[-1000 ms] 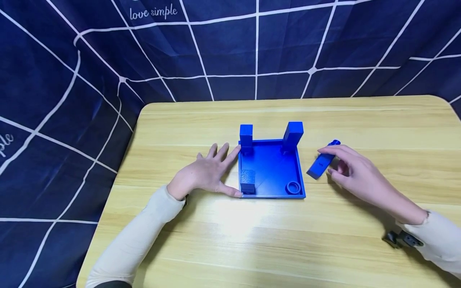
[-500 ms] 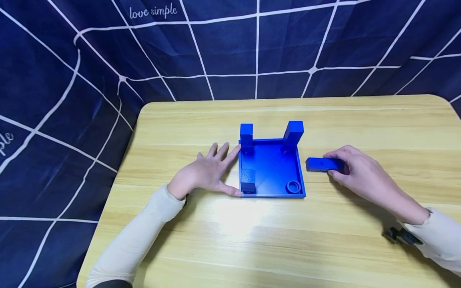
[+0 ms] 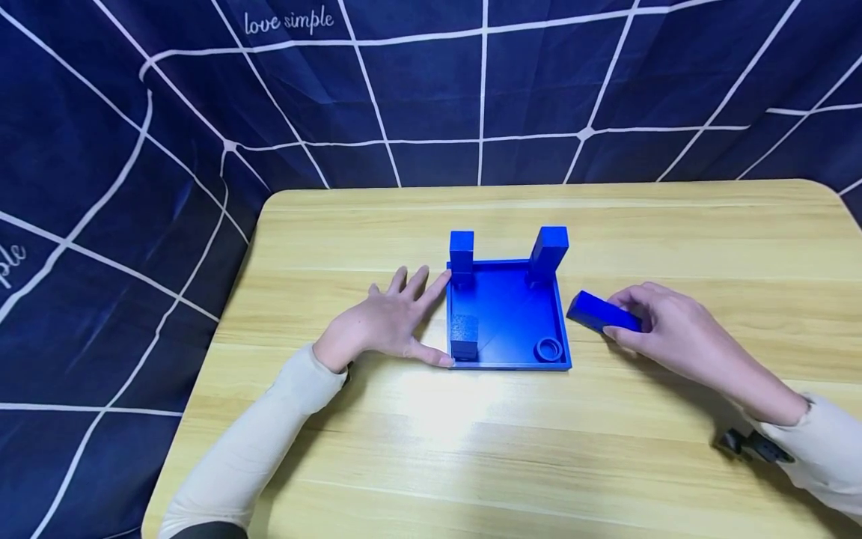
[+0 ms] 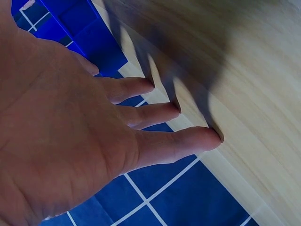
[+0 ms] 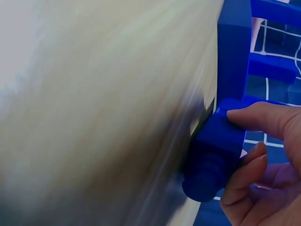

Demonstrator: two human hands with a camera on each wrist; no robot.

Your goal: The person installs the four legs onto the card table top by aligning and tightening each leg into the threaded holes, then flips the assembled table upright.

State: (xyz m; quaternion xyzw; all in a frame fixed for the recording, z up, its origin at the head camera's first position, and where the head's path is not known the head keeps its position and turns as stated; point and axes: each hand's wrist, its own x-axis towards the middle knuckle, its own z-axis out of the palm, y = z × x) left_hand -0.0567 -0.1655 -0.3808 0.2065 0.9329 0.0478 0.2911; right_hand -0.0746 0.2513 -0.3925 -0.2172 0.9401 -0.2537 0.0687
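A square blue tray [image 3: 501, 311] with a low rim lies on the table. Blue square posts stand at its back left [image 3: 462, 253], back right [image 3: 549, 251] and front left [image 3: 464, 337] corners; a round socket [image 3: 548, 349] marks the front right one. My left hand [image 3: 385, 322] lies spread along the tray's left side, thumb and one finger at the rim. To the tray's right, my right hand [image 3: 673, 333] pinches a loose blue post [image 3: 601, 311] between thumb and fingers, close over the table. In the right wrist view, a round peg [image 5: 203, 182] juts from this post's end.
The wooden table [image 3: 377, 457] extends on all sides of the tray. Behind it and to the left hangs a dark blue cloth [image 3: 431, 90] with white grid lines. A small black device [image 3: 750, 445] sits at the right cuff.
The right hand has turned the post: its peg end pointed away to the upper right, then the post lay crosswise, and now it slants with that end inside the hand. The left hand stays put.
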